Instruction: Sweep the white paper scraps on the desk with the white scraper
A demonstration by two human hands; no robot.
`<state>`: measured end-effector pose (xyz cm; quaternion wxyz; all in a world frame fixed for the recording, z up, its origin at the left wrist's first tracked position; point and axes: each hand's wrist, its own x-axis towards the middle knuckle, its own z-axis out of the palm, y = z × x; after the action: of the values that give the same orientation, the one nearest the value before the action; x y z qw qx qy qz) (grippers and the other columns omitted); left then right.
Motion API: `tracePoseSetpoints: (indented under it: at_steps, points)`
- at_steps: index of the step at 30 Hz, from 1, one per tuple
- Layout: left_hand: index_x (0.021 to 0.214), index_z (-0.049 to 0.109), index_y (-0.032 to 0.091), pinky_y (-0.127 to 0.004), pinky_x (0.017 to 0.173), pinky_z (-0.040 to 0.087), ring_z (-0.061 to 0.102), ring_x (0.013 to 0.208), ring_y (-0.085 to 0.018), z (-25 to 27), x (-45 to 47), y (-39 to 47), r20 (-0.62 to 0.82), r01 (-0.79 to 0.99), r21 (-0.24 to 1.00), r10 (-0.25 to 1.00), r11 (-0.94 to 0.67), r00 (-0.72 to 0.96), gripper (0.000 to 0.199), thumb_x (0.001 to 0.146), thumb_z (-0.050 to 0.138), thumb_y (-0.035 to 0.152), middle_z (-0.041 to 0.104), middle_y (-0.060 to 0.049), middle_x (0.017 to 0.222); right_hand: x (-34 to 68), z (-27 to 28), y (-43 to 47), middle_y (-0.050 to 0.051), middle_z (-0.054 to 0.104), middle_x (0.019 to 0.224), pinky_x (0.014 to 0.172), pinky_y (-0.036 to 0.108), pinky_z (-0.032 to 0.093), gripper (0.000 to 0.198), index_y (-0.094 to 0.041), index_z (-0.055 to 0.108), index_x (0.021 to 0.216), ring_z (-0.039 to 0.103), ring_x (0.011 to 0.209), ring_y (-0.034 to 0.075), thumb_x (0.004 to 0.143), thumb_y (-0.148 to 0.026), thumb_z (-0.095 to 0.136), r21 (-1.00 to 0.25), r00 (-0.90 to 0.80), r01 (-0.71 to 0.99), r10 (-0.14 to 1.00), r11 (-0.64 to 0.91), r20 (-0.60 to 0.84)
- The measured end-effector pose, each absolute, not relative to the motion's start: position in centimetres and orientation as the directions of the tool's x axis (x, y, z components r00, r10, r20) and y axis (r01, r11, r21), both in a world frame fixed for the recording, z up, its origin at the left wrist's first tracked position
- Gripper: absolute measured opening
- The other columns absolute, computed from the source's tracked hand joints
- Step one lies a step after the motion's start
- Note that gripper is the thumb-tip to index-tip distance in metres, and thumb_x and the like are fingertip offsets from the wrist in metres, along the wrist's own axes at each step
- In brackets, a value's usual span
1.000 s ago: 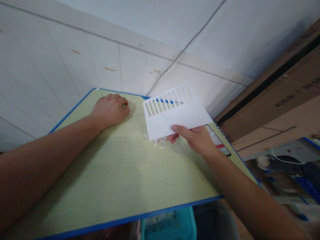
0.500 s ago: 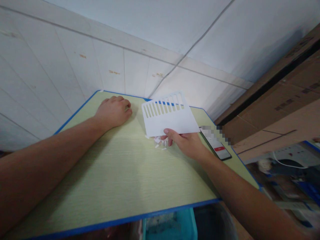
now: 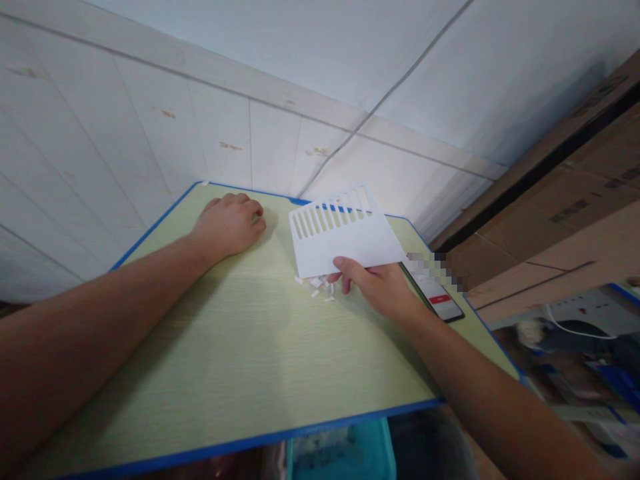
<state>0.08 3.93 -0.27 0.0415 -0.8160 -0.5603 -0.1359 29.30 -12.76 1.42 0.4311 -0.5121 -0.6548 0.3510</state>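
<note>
In the head view my right hand [image 3: 373, 283] pinches the near edge of a white sheet [image 3: 345, 252], thumb on top and fingers beneath. The sheet looks like paper or thin card, with a row of long narrow slots along its far side. It is held tilted above the table, and the tabletop shows through the slots. Small white scraps [image 3: 320, 287] lie under its near edge, by my right fingertips. My left hand [image 3: 230, 223] rests on the tabletop to the left of the sheet, its fingers curled in a loose fist with nothing visible in them.
The pale green table [image 3: 225, 347] has a blue edge and stands against a white panelled wall. At its right lies a phone [image 3: 437, 300], partly blurred out. A turquoise bin [image 3: 370, 453] stands below the front edge. Cardboard boxes [image 3: 560, 207] line the right side.
My right hand and the white sheet have shifted slightly to the right, with the sheet covering part of the phone's near corner. My left hand has stayed in place.
</note>
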Motion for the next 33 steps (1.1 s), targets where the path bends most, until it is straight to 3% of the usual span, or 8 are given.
tracePoseSetpoints:
  at_steps: [10,14,28,33]
  points:
    - [0.146,0.086,0.017,-0.055,0.127,0.052,0.071,0.153,-0.043,-0.1,0.3,3.7,0.254,0.93,0.047,0.905,-0.365,0.342,0.064,0.112,0.041,0.047,0.081,-0.022,0.16,29.3,0.2,-12.4,0.011,0.091,0.086,0.068,0.038,0.069,0.044,-0.028,0.072,0.072,0.081,0.072,0.026,0.105,-0.056,0.078,-0.845,-0.142,0.434,0.95,0.312,0.277]
    - [0.147,0.087,0.02,-0.052,0.128,0.051,0.071,0.154,-0.041,-0.1,0.3,3.8,0.248,0.932,0.049,0.909,-0.358,0.336,0.059,0.113,0.047,0.047,0.081,-0.02,0.161,29.1,0.4,-12.7,0.009,0.09,0.084,0.069,0.037,0.07,0.042,-0.027,0.078,0.078,0.083,0.076,0.026,0.105,-0.059,0.079,-0.858,-0.178,0.424,0.956,0.29,0.235]
    - [0.147,0.086,0.019,-0.054,0.127,0.051,0.069,0.153,-0.042,-0.5,0.0,4.1,0.274,0.926,0.057,0.898,-0.373,0.344,0.06,0.112,0.046,0.047,0.08,-0.02,0.16,29.8,1.9,-13.3,0.006,0.078,0.066,0.05,0.032,0.06,0.026,-0.023,0.076,0.074,0.069,0.055,0.02,0.09,-0.043,0.084,-0.902,-0.008,0.309,0.949,0.303,0.316]
    - [0.147,0.087,0.019,-0.055,0.127,0.051,0.069,0.152,-0.043,-0.4,0.1,4.1,0.268,0.926,0.059,0.9,-0.372,0.344,0.059,0.111,0.048,0.046,0.08,-0.021,0.16,29.7,2.1,-13.4,0.006,0.077,0.065,0.05,0.033,0.06,0.03,-0.023,0.075,0.07,0.068,0.053,0.02,0.09,-0.044,0.084,-0.913,-0.079,0.282,0.956,0.293,0.283]
